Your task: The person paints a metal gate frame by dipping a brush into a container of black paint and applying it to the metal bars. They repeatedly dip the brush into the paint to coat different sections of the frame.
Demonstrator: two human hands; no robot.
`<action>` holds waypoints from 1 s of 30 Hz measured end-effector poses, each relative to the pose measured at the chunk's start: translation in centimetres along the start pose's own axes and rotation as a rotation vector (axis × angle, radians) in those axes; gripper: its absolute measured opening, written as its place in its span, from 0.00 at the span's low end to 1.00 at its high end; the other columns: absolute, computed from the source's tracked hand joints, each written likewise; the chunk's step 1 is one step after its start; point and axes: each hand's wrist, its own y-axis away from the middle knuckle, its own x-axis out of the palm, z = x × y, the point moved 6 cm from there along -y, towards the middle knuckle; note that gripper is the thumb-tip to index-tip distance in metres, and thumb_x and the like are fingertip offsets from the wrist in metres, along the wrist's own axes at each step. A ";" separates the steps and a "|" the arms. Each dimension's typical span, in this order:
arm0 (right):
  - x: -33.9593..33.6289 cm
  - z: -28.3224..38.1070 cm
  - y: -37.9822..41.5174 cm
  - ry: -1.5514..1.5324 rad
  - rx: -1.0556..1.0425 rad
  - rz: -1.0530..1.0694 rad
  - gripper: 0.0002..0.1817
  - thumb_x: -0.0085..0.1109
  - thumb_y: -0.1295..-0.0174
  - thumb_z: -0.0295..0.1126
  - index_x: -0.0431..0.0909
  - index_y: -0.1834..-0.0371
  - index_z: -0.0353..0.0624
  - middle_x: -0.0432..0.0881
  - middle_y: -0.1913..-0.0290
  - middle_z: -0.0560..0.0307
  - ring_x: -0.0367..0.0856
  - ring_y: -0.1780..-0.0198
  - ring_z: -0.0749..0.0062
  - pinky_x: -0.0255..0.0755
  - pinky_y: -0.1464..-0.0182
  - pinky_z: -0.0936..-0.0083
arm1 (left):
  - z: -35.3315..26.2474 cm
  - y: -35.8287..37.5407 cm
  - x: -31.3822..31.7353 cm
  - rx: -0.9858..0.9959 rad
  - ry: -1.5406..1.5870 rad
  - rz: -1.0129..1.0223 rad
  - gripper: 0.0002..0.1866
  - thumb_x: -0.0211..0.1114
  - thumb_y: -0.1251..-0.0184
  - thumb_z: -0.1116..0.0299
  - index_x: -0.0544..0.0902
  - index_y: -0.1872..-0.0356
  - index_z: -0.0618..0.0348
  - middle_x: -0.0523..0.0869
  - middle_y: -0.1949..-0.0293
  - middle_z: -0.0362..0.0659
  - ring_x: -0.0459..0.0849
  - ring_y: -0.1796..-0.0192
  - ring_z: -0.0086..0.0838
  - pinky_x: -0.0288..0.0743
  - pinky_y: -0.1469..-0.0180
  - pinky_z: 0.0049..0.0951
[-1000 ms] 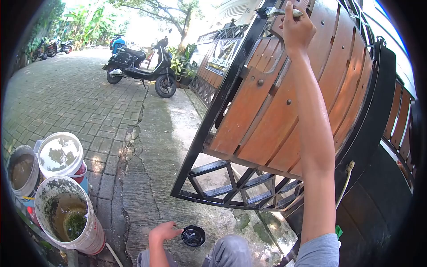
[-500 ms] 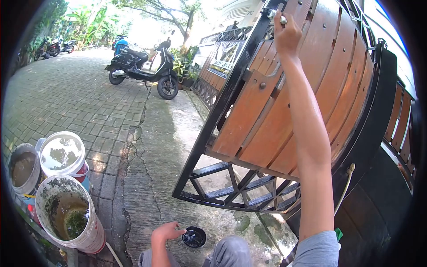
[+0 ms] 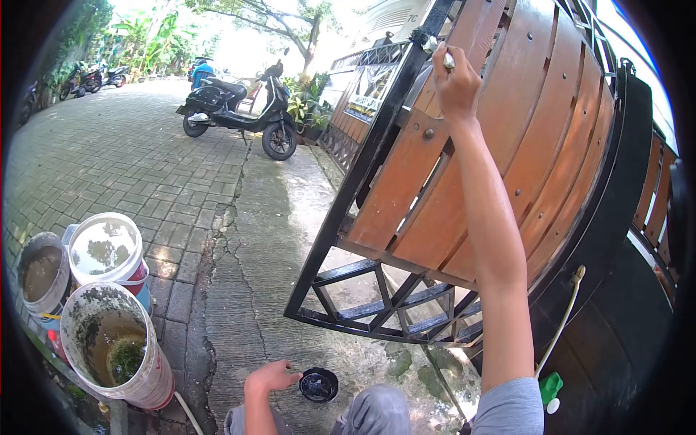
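My right hand (image 3: 458, 85) is raised high and closed around a paintbrush (image 3: 430, 43), whose dark bristles touch the black metal frame (image 3: 388, 119) of a gate. Brown wooden slats (image 3: 424, 217) fill the gate beside my forearm. Low down, my left hand (image 3: 274, 377) hangs near my knee with its fingers apart and nothing in them. Just right of its fingertips, a small black bowl (image 3: 319, 385) with dark liquid rests on the concrete.
Buckets stand at the left: a stained one (image 3: 148, 377), a white-rimmed one (image 3: 130, 264) and a murky one (image 3: 45, 279). A scooter (image 3: 246, 116) is parked ahead. A green bottle (image 3: 551, 386) lies at the lower right, below a hose (image 3: 569, 308).
My right hand has moved down and slightly left along the gate's frame with the brush. My left hand has stayed beside the bowl. The green bottle shows more fully.
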 end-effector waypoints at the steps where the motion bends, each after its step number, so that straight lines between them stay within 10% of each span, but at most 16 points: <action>1: -0.1 0.0 0.4 -0.005 0.007 0.005 0.09 0.63 0.32 0.33 0.78 0.67 0.39 0.83 0.77 0.45 0.85 0.75 0.54 0.77 0.75 0.66 | 0.0 0.1 0.0 -0.007 0.004 0.005 0.40 0.64 0.35 0.37 0.75 0.35 0.62 0.84 0.44 0.60 0.82 0.40 0.47 0.75 0.40 0.39; 30: -3.2 4.2 8.2 -0.143 0.146 0.114 0.07 0.63 0.34 0.28 0.78 0.68 0.37 0.83 0.78 0.49 0.83 0.79 0.60 0.75 0.77 0.69 | -0.3 2.4 -0.8 -0.053 0.001 -0.092 0.38 0.64 0.36 0.38 0.77 0.36 0.60 0.84 0.44 0.58 0.82 0.40 0.47 0.74 0.39 0.39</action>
